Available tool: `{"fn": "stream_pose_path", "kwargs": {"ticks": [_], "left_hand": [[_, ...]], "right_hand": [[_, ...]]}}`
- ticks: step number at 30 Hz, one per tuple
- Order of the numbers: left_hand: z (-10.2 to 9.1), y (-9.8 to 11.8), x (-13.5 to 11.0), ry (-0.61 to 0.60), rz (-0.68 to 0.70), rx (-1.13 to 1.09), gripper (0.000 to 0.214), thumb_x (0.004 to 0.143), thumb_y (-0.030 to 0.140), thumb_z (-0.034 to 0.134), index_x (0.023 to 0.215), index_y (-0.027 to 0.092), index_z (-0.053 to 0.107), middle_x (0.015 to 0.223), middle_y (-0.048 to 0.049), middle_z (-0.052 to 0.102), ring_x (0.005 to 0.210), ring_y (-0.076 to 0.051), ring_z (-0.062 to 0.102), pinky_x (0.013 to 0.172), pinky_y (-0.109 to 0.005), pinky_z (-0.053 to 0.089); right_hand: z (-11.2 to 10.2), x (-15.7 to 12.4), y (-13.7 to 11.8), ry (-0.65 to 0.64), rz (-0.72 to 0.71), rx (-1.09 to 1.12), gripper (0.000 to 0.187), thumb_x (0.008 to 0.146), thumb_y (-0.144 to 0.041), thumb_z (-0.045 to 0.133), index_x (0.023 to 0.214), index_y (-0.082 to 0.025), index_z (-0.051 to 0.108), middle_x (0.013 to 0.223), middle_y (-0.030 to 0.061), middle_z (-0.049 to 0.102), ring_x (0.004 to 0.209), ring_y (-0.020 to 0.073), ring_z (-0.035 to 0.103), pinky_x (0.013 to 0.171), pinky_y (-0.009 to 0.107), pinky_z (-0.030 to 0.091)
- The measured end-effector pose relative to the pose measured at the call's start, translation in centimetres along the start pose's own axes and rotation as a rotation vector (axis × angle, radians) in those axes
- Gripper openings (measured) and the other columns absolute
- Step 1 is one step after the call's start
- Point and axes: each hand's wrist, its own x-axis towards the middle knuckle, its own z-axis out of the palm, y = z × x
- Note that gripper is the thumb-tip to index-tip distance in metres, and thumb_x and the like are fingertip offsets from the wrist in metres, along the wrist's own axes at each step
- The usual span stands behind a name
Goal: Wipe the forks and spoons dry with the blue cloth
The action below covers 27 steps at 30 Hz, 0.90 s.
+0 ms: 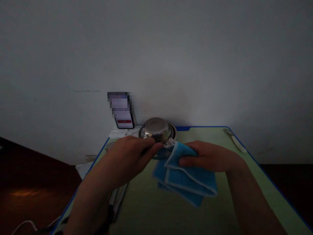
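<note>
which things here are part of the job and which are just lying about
In use: blue cloth, gripped by right hand; left hand alongside, its hold unclear.
Seemingly just lying about: metal bowl, phone, pale-handled tool.

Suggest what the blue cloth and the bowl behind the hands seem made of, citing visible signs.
Blue cloth: probably soft textile, matt; it folds and droops, with pale edging.
Bowl: likely polished metal, perhaps steel; its grey surface shows bright reflections.
</note>
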Motion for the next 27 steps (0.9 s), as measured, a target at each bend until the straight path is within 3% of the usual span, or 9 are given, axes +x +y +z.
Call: {"fn": "stream_pose_path", "kwargs": {"ticks": [7,12,17,23,27], "left_hand": [[0.8,-1.0,0.1,-0.002,-0.039,-0.037,0.041,0.091,0.042,0.034,0.08,0.018,0.064,0.062,-0.001,0.062,0.056,-0.012,0.054,0.054,-0.021,0.037],[1.9,-0.4,0.7,0.005,0.002,-0.124,0.041,0.091,0.042,0.034,0.075,0.018,0.063,0.057,0.0016,0.057,0.052,-0.01,0.051,0.05,-0.02,0.033],[2.2,0.5,0.8,-0.062,0.051,-0.154,0.044,0.09,0.045,0.035,0.065,0.018,0.06,0.052,0.0026,0.053,0.049,-0.009,0.048,0.047,-0.021,0.029],[2.8,0.3,1.0,-0.137,0.013,-0.195,0.036,0.091,0.04,0.033,0.078,0.018,0.058,0.067,-0.0001,0.061,0.057,-0.011,0.054,0.052,-0.021,0.035],[3.0,-0.2,1.4,-0.201,0.01,-0.253,0.041,0.092,0.038,0.03,0.071,0.017,0.058,0.059,0.001,0.06,0.055,-0.011,0.055,0.055,-0.022,0.038]], "right_hand": [[-1.1,-1.3,0.5,0.031,0.035,-0.031,0.034,0.076,-0.043,0.058,0.101,-0.019,0.059,0.093,0.0022,0.066,0.079,0.016,0.062,0.066,0.026,0.049],[-1.1,-1.5,0.5,0.066,0.05,-0.106,0.036,0.077,-0.044,0.056,0.102,-0.018,0.059,0.094,0.0026,0.066,0.081,0.0165,0.062,0.068,0.027,0.05],[-0.6,-0.9,-0.2,0.04,0.056,-0.094,0.036,0.078,-0.048,0.053,0.097,-0.018,0.061,0.087,0.0016,0.067,0.072,0.0146,0.062,0.06,0.024,0.049],[0.0,0.0,-0.1,0.134,0.028,-0.23,0.034,0.08,-0.05,0.049,0.086,-0.019,0.061,0.083,0.0008,0.066,0.072,0.0141,0.06,0.061,0.024,0.045],[0.0,0.1,0.2,0.135,0.031,-0.265,0.035,0.08,-0.05,0.048,0.088,-0.019,0.062,0.083,0.0012,0.066,0.071,0.0138,0.059,0.061,0.025,0.044]]}}
